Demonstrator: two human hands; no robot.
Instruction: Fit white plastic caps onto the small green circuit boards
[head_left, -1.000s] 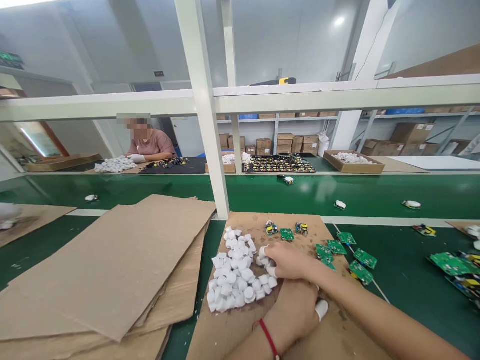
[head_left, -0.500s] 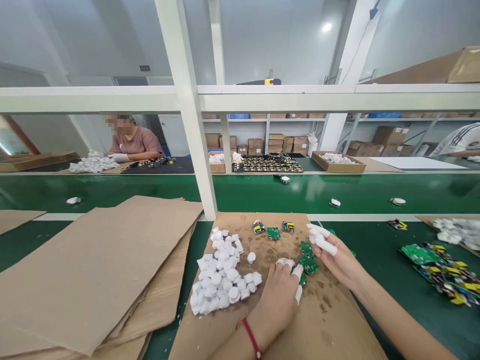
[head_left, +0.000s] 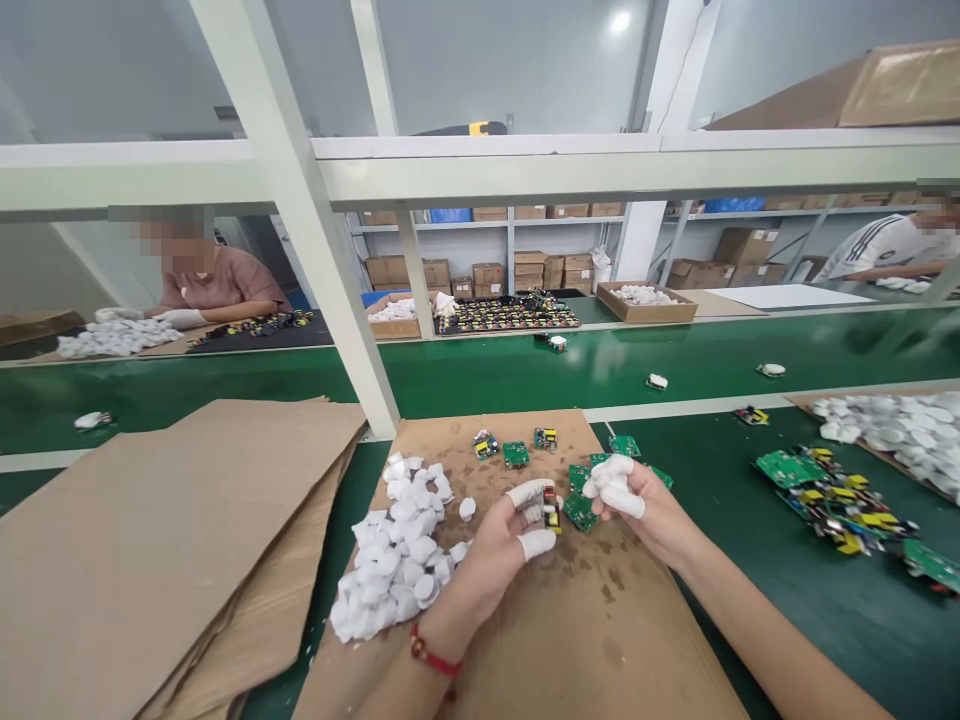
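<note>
My left hand [head_left: 491, 545], with white finger cots and a red wrist string, is raised a little above the brown cardboard sheet [head_left: 525, 630]. It pinches a small circuit board [head_left: 552, 508] between thumb and fingers. My right hand [head_left: 637, 500], also in finger cots, is curled just to the right of it, over some green circuit boards [head_left: 581, 512]. Whether it holds anything is hidden. A pile of white caps [head_left: 397, 545] lies to the left of my left hand. Three small boards [head_left: 516, 453] lie further back on the cardboard.
Stacked cardboard sheets [head_left: 172, 530] lie at the left, beside a slanted white frame post [head_left: 300, 250]. A green conveyor belt [head_left: 487, 375] carries scattered parts. More boards [head_left: 832, 490] and caps [head_left: 900, 425] lie right. Two people [head_left: 210, 285] [head_left: 885, 250] work across the belt.
My right hand left the cap pile, reached the green boards, then curled shut. My left hand rose off the cardboard with a small board. The view swung right.
</note>
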